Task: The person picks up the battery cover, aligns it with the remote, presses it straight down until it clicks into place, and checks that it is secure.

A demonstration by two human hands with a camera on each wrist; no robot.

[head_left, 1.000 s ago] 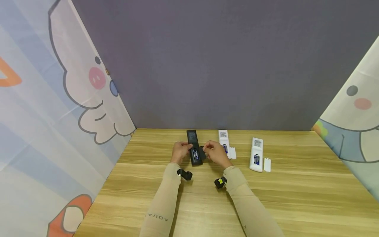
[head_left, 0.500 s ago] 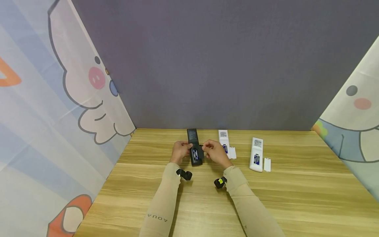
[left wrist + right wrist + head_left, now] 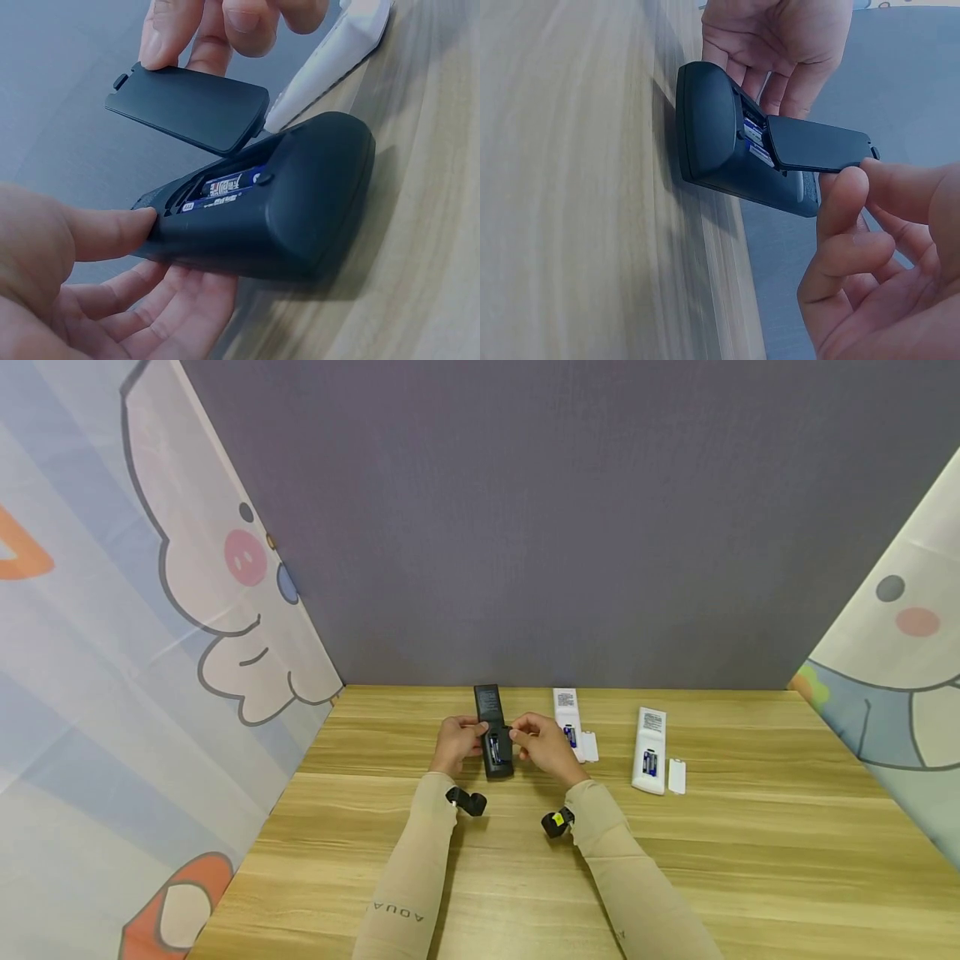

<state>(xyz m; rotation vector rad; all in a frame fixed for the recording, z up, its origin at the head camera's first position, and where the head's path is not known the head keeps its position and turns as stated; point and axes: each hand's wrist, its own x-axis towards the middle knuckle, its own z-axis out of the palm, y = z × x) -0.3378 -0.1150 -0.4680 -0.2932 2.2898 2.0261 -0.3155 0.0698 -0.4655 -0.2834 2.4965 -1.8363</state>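
A black remote control (image 3: 489,703) lies back side up, its battery bay uncovered. Blue batteries (image 3: 225,187) sit inside that bay. My left hand (image 3: 456,743) grips the remote from its left side, thumb on top and fingers along the lower side. Between thumb and fingertip, my right hand (image 3: 546,747) pinches one end of the black battery cover (image 3: 191,109). The cover is tilted over the bay in both wrist views, its far end close to the bay's edge; whether they touch I cannot tell. In the head view it hides part of the batteries.
Two white remotes lie to the right, a nearer-middle white remote (image 3: 566,702) and a far-right white remote (image 3: 649,739), both with batteries showing. White battery covers, one middle (image 3: 590,747) and one at right (image 3: 677,777), rest beside them. A grey panel (image 3: 495,527) rises behind the wooden table (image 3: 510,877).
My right hand has brought the black cover left, from beside the remote to over its battery bay. The remote has shifted slightly away from me; my left hand keeps its grip.
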